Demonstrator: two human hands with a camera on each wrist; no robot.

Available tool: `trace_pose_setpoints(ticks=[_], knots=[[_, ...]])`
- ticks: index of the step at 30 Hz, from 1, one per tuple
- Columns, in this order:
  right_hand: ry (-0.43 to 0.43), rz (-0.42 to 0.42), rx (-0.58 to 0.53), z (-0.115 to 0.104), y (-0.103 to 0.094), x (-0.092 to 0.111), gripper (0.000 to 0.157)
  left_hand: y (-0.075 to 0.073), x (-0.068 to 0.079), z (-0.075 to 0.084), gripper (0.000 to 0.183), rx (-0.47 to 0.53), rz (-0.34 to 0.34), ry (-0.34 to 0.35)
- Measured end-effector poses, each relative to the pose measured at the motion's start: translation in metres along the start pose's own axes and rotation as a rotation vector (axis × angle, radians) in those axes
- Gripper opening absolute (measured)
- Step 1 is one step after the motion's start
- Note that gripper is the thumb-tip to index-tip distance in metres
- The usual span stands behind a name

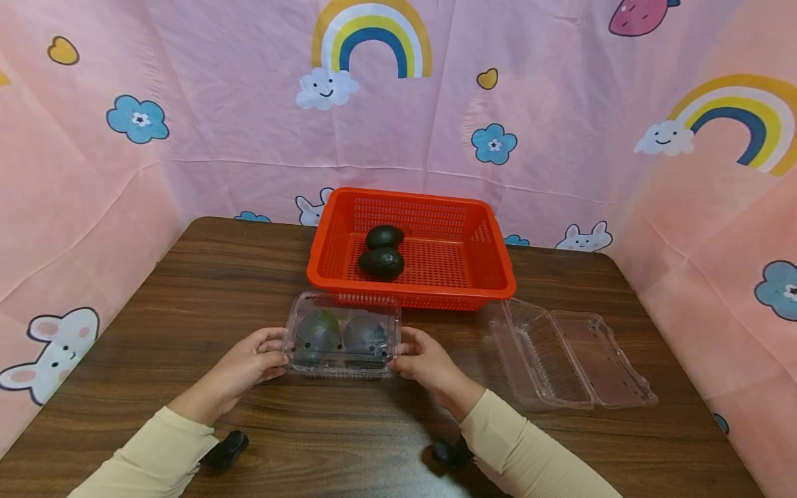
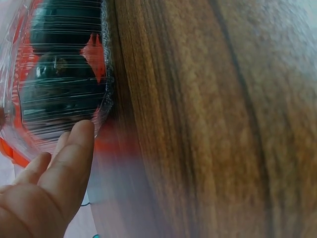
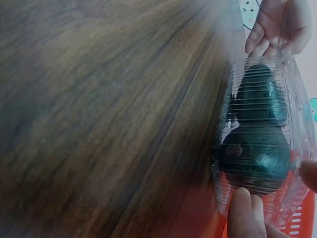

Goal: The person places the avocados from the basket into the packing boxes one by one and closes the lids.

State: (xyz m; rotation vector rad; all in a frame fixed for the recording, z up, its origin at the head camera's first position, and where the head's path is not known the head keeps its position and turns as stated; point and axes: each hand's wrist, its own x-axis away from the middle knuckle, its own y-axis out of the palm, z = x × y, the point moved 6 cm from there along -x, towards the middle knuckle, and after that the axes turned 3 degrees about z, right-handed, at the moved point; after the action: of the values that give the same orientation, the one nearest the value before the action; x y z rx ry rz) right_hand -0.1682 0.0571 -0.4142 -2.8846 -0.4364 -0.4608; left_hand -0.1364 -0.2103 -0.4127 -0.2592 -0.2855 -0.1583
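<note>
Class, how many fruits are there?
4 fruits: two in the red basket, one behind the other; two side by side in the clear box between left hand and right hand.

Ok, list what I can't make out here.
Head view: whether the clear box is latched; too small.
Head view: the rear avocado in the red basket, partly behind the front avocado.
Head view: what the black object is; the left sleeve partly covers it.
Left wrist view: the far fruit, cut off by the top edge.
Right wrist view: most of the red basket, cut off by bottom and right edges.
</note>
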Motion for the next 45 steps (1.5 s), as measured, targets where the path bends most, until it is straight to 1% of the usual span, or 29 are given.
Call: trace_pose_setpoints(ticks=[14,18,24,30,34,37,45], knots=[[-0.007,-0.01,0.001,0.001,0.003,-0.002,0.063,-0.002,0.001,-0.002,0.058,0.014,0.001,0.004],[-0.012,-0.008,0.013,0.001,0.002,0.0,0.063,-0.002,0.002,-0.001,0.057,0.001,0.0,0.006],[-0.034,0.017,0.028,-0.001,-0.005,0.007,0.066,-0.004,0.005,0.003,0.058,-0.038,0.023,0.004],[-0.081,0.033,0.062,-0.007,-0.012,0.016,0.061,-0.007,0.008,0.009,0.057,-0.07,0.037,0.014],[-0.13,0.03,0.082,-0.014,-0.017,0.025,0.059,-0.01,0.011,0.013,0.057,-0.106,0.052,0.017],[-0.171,0.028,0.095,-0.022,-0.02,0.032,0.058,-0.012,0.014,0.017,0.056,-0.135,0.058,0.033],[-0.271,0.024,0.129,-0.042,-0.031,0.054,0.053,-0.017,0.021,0.032,0.054,-0.233,0.122,0.08]])
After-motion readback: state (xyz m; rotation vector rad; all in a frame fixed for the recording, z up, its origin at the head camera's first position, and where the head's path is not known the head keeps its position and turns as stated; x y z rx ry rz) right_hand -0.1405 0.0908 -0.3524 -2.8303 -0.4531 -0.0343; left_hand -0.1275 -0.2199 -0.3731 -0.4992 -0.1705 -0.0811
